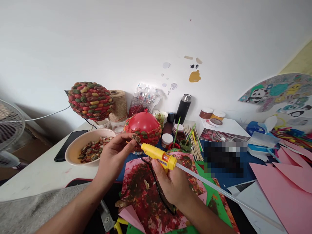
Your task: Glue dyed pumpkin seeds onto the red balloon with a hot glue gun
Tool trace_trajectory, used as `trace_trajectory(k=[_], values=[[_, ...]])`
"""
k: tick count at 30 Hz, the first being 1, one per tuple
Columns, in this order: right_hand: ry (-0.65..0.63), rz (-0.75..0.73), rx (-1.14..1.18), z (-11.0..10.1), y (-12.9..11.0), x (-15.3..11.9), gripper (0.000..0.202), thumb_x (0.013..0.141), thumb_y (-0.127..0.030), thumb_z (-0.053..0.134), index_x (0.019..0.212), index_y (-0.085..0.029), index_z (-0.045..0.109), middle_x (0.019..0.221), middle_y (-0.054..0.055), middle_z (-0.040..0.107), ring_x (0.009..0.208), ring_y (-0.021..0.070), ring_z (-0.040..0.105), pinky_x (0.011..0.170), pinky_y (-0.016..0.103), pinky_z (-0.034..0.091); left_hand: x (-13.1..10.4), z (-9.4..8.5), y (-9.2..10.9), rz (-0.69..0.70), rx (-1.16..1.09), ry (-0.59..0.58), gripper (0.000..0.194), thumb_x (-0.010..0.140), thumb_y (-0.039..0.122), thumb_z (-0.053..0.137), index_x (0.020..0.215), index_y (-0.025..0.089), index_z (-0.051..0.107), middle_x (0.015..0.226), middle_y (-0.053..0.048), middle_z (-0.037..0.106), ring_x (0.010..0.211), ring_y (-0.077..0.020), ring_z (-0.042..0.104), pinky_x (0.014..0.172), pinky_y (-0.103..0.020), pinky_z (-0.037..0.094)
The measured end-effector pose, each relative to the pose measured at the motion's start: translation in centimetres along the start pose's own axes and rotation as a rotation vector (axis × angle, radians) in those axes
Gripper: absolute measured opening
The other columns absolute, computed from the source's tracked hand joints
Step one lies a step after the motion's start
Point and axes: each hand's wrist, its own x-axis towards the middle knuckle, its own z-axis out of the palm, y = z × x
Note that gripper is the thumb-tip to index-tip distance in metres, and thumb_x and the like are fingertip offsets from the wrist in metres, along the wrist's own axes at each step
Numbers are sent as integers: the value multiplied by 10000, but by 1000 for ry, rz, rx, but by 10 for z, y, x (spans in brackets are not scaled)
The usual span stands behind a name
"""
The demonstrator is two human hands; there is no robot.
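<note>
My right hand [170, 182] grips a yellow hot glue gun [156, 152] with a long clear glue stick [219, 185] sticking out of its back. Between thumb and fingertips, my left hand [117, 152] pinches a brownish peanut shell [136, 138] at the gun's nozzle. Just behind them stands a red balloon [143, 123], its lower part ringed with painted peanut shells [151, 136]. To the left of my left hand, a cream bowl [73, 154] holds many coloured shells [91, 151].
A shell-covered ball [90, 101] stands at the left beside a twine spool [118, 105]. Paint jars [167, 140], a black flask [183, 109] and wooden sticks [195, 143] line the back. Paint-stained paper [138, 198] lies below my hands; pink sheets [282, 191] are at right.
</note>
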Motion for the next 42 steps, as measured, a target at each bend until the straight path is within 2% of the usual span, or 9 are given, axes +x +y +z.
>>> trace_trajectory(k=[4,14,21,27,33,42], values=[[-2,-8,-52,0,1,-1,402,1149,-453,536,904,-198,727,726,48,716,645,228,708,636,322,581,0,1,1,-3,15,8,404,789,525,994,992,214,837,883,-38,813,756,-200,750,723,-302,645],[6,-3,-61,1,1,-1,416,1149,-466,528,869,-211,699,698,27,682,623,212,680,641,314,572,0,-3,-3,-5,17,-3,381,824,508,978,1026,215,841,891,-37,812,784,-196,745,739,-286,635],[7,7,4,0,0,0,374,1142,-454,555,922,-201,720,711,38,708,614,213,695,598,306,563,-1,-2,-2,3,8,-13,351,836,488,975,1021,221,844,882,-34,816,778,-203,757,749,-301,647],[10,-26,-4,-1,-1,0,338,1151,-420,553,962,-206,734,743,49,738,650,226,719,649,319,586,0,-3,-2,10,10,-7,338,838,475,974,1016,218,845,880,-35,819,776,-203,761,748,-301,650],[12,-23,-41,-1,-1,0,392,1145,-436,539,838,-225,662,674,17,664,596,204,669,605,305,543,0,-3,-2,12,-17,-14,310,842,459,979,1003,229,848,853,-18,814,758,-186,759,729,-273,642],[12,-3,10,-1,0,0,339,1137,-422,563,915,-210,707,717,27,705,613,208,691,606,303,548,-1,-3,0,12,-19,2,348,823,486,989,998,219,850,862,-35,824,769,-201,761,753,-302,656]])
